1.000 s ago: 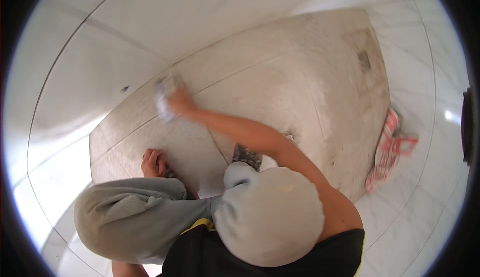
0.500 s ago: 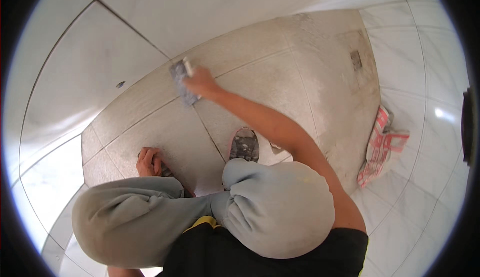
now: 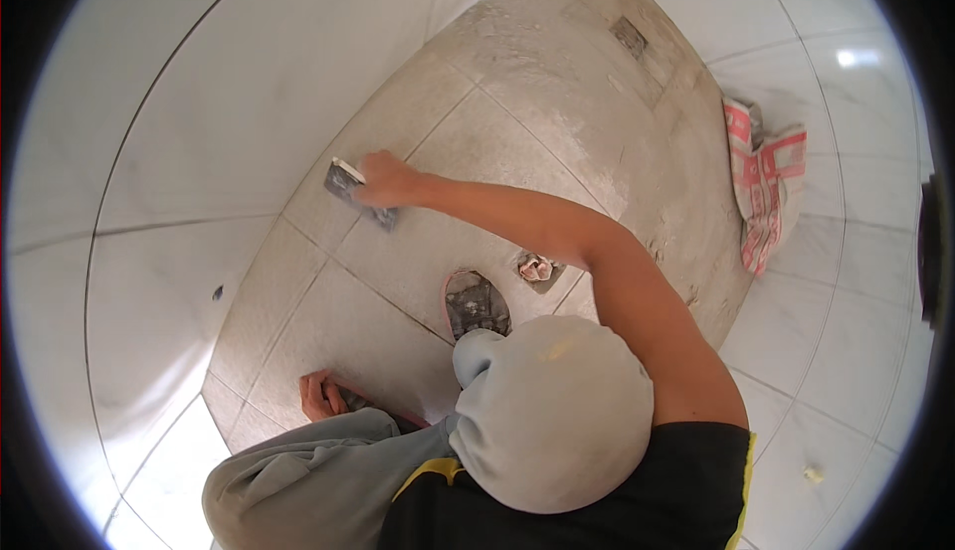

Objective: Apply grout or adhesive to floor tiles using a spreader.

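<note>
My right hand is closed around the pale handle of a flat, grey rectangular trowel. Its blade rests against the beige tiled floor, close to the foot of the left wall, and looks smeared by motion. At the lower left, my left hand is curled beside the toe of my left shoe; whatever its fingers hold, if anything, is hidden. My right shoe, dark and dusty, is planted on the tiles between the two hands.
White marbled tile wall rises on the left. Right of my shoe, a square floor opening has crumpled material in it. A red-and-white sack leans at the right wall. Farther off are rough grey mortar and a square recess.
My view has turned, so the sack and recess sit higher. The trowel has moved along the wall, away from my left hand. The floor opening has come into fuller view.
</note>
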Tool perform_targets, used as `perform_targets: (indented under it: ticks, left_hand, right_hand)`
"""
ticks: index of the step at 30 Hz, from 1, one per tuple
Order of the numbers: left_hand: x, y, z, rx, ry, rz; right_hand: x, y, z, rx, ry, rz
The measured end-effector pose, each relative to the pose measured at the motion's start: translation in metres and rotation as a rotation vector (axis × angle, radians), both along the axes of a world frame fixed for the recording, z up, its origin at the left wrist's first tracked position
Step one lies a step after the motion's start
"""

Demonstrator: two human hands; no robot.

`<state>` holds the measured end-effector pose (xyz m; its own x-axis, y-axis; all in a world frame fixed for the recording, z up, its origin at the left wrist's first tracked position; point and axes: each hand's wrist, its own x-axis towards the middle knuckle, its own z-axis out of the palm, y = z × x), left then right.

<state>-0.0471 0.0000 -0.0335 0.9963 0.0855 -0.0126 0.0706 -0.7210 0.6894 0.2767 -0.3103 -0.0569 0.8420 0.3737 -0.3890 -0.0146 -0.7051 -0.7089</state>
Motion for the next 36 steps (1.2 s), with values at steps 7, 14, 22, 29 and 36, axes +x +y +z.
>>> perform_targets:
  ticks: [7,14,22,29,36]
  left_hand:
    - [0.009,-0.012,0.007,0.084,0.081,-0.004]
    - [0.002,-0.015,0.013,0.153,0.193,-0.183]
    - [0.139,-0.144,0.062,0.008,-0.091,-0.732]
    - [0.162,-0.190,0.046,-0.210,0.014,-0.906]
    - [0.181,-0.182,-0.024,-0.246,0.116,-0.982]
  right_hand:
    - [0.123,-0.230,0.016,-0.370,-0.432,-0.601]
    - [0.004,-0.152,0.023,0.032,-0.159,-0.091]
    - [0.044,-0.270,0.040,-0.278,-0.226,-0.488]
    - [-0.018,-0.277,0.144,-0.195,-0.460,-0.524]
    - [-0.248,-0.358,0.180,0.017,-0.288,-1.476]
